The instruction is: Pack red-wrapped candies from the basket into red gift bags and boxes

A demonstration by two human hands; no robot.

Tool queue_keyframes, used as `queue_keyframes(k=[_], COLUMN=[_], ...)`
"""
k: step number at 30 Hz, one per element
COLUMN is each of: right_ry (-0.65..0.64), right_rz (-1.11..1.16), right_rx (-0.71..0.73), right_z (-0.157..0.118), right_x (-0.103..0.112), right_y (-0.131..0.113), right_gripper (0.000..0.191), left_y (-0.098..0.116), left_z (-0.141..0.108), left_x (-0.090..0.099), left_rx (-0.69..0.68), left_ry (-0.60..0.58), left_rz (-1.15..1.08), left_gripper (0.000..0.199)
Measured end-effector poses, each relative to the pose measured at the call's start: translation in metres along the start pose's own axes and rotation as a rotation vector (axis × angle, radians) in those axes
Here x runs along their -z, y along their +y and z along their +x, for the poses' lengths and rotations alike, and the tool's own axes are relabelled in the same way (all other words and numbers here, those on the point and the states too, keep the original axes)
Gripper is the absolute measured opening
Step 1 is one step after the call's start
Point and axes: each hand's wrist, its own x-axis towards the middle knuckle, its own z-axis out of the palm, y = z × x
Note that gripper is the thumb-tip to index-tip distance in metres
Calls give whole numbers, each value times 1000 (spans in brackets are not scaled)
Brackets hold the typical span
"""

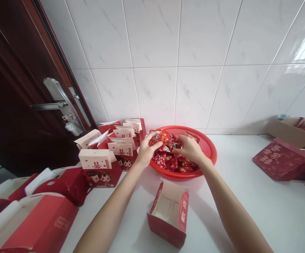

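Note:
Both of my hands are over a round red plastic basket (213, 154) filled with red-wrapped candies (172, 163). My left hand (150, 147) pinches a red and orange candy packet (164, 136) between thumb and fingers at the basket's left side. On the right side, my right hand (187, 148) has its fingers bent down among the candies; what lies between its fingertips is hidden. In front of the basket, between my forearms, stands an open red box (166, 228) with a pale inside that holds nothing.
Several red and cream boxes (99, 172) stand at the left, with larger open red boxes (44, 221) nearer me. At the right lie a dark red box (280, 160) and a cardboard carton (289, 133). A tiled wall (154, 95) rises behind; a door (18, 70) is at left.

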Motion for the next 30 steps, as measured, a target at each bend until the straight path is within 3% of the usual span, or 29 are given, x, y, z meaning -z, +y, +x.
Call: queue_keyframes(k=[6, 11, 30], right_ry=[101, -25, -130], right_rz=[513, 870, 961], right_rx=[-2, -41, -146], right_z=[2, -4, -10], right_x=[-2, -4, -2], right_y=[16, 14, 10], right_gripper=[22, 39, 25], left_y=[0, 0, -1], left_z=[0, -1, -4], left_x=[0, 2, 2], left_rx=[-31, -78, -103], left_ry=[-13, -43, -86], left_rz=[57, 124, 221], left_gripper=[45, 49, 55])
